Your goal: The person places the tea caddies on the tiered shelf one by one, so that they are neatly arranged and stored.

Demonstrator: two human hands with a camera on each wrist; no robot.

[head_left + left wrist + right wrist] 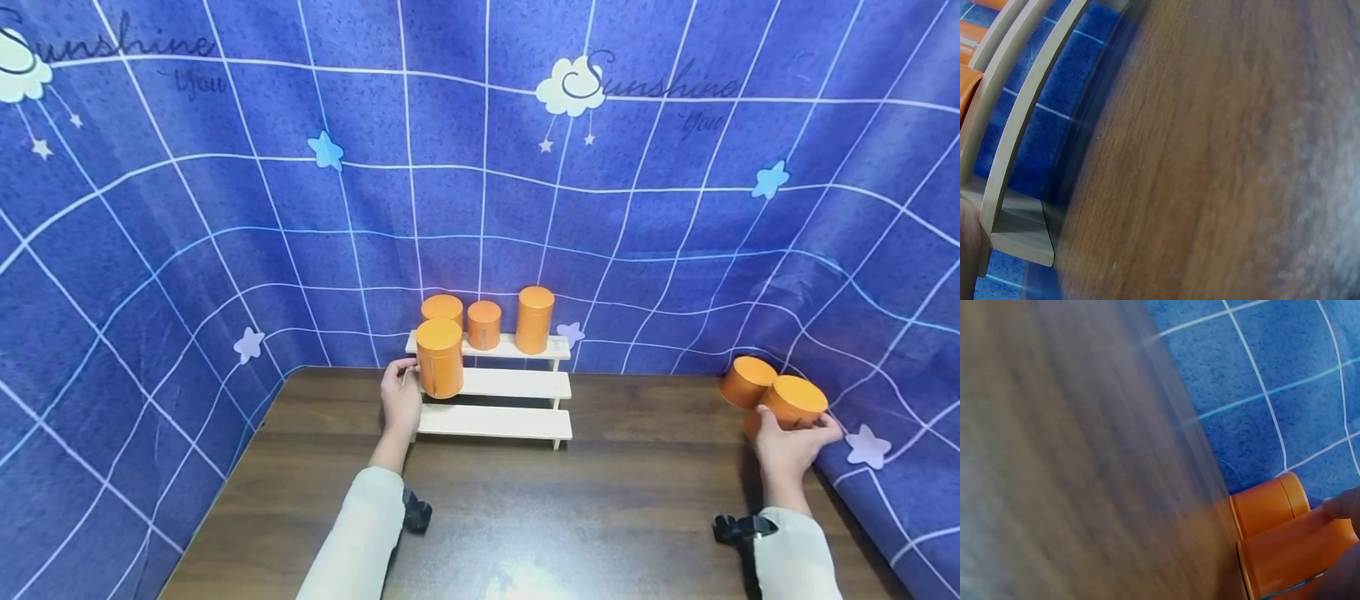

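Note:
My left hand point(401, 396) pinches the left end of a pale wooden three-tier rack point(495, 421). In the left wrist view its thumb point(969, 244) lies against the rack's end piece. Right beside these fingers stands a tall orange canister point(440, 367) on the middle tier. My right hand point(791, 450) grips a second tall orange canister point(795, 400), thumb on its left side and fingers on its right. Against that one, to the back left, stands a shorter orange canister point(748, 382); both also show in the right wrist view.
The top tier bears three more orange canisters: one partly hidden at left point(442, 307), a small one point(484, 325) and a tall one at right point(536, 321). A brown wood-grain table point(615, 500) lies beneath. Blue gridded cloth point(450, 192) hangs behind and at both sides.

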